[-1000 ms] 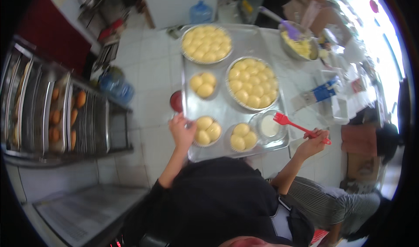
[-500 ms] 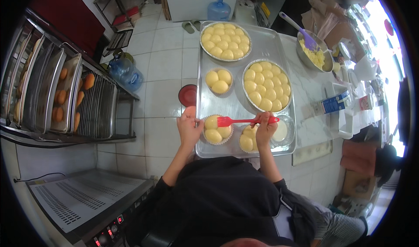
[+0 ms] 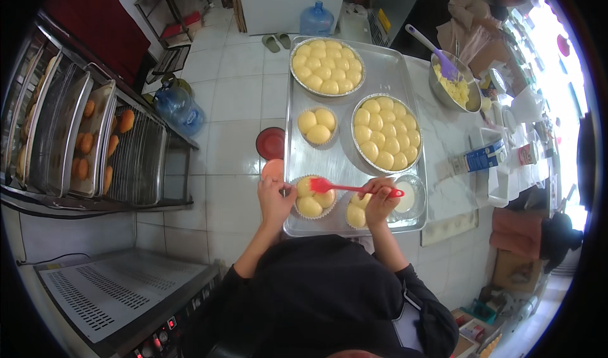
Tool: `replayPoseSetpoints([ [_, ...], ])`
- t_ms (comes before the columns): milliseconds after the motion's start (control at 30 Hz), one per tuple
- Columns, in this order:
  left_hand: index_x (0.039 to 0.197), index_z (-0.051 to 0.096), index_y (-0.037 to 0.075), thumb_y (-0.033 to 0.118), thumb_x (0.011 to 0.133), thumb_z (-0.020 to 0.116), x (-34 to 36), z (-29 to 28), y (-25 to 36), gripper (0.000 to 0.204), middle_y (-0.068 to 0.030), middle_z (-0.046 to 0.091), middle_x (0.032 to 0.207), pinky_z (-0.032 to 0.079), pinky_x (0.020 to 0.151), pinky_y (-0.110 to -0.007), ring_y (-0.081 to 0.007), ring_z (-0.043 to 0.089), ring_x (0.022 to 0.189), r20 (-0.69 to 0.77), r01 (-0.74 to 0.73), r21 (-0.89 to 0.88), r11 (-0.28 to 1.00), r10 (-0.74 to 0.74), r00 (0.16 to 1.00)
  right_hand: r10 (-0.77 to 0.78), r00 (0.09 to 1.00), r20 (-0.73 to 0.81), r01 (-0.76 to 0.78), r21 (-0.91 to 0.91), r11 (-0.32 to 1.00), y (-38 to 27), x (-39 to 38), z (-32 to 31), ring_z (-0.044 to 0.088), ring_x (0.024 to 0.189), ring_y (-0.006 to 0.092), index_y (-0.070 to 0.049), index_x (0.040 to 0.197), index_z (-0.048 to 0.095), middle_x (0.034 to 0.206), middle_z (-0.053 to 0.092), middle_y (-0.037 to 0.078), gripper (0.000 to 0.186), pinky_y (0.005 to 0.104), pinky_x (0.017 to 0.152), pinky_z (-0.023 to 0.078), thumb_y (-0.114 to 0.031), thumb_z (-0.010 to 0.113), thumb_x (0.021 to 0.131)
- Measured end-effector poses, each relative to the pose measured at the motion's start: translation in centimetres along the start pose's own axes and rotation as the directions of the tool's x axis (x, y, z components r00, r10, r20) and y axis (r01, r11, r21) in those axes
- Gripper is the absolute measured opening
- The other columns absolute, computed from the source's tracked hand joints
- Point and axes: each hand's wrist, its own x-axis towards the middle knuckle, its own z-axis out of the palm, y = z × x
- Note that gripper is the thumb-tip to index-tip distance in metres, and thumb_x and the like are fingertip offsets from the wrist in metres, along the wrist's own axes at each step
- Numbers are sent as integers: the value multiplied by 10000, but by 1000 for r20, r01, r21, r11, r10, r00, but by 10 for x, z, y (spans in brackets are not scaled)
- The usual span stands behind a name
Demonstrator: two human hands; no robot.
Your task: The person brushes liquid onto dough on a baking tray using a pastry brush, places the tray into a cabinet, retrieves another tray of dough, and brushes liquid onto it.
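My right hand (image 3: 379,200) grips a red pastry brush (image 3: 354,188) by its handle. The bristles rest on glossy yellow dough balls (image 3: 309,198) in a small fluted paper cup at the tray's near left. My left hand (image 3: 275,201) is at the left rim of the metal baking tray (image 3: 342,162), beside that cup, its fingers loosely bent and thumb apart. A second small dough cup (image 3: 356,213) lies partly under my right hand. To its right is a clear plastic container (image 3: 415,196) with pale liquid. A third small cup (image 3: 316,127) and two large round foil pans of dough balls (image 3: 387,133) (image 3: 327,67) sit farther up.
Right of the tray, a steel bowl (image 3: 472,101) holds yellow mixture and a purple spatula (image 3: 446,67); a blue carton (image 3: 484,157) lies nearby. At left stand a tray rack (image 3: 136,168) and a metal appliance (image 3: 120,295). Another person (image 3: 472,10) is at the far right.
The brush head has shifted slightly left across the dough in the near left cup. My left hand has bent its fingers a little at the tray rim. The view has tilted slightly.
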Motion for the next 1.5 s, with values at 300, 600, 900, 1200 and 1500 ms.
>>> replayPoseSetpoints([
  [300,571,565,33,123,589,659,-3,-2,3,132,-61,470,736,370,665,-332,-239,432,743,-32,12,-13,1000,-12,999,-22,1000,3,22,-144,989,-3,6,0,470,469,114,-2,708,436,574,483,67,363,224,436,388,-330,408,860],
  [600,580,577,38,119,580,665,-8,-6,1,120,-57,470,747,369,676,-324,-236,430,751,-37,2,-4,1000,-2,999,72,997,-16,-73,-170,983,0,3,5,489,428,136,-12,702,403,563,470,77,393,235,399,402,-374,396,852],
  [900,578,585,48,130,582,664,-11,-10,-7,113,-69,473,751,369,678,-336,-251,431,755,33,43,-38,998,-42,999,105,989,-108,-132,-294,947,11,-3,7,493,422,123,-7,694,423,540,476,56,373,237,405,410,-338,400,865],
  [1200,586,592,45,129,580,660,-7,-18,0,108,-72,476,752,376,680,-335,-252,426,761,136,37,22,999,-40,990,48,992,-114,-78,-277,958,18,-4,5,511,421,142,2,692,424,530,479,70,336,242,404,418,-281,410,874],
  [1500,605,605,65,142,583,656,-5,-20,-2,95,-68,485,768,371,674,-342,-260,433,764,145,-36,18,999,34,989,-47,970,238,117,-292,949,10,-19,0,492,410,141,1,668,392,555,470,90,383,244,383,411,-316,361,883],
])
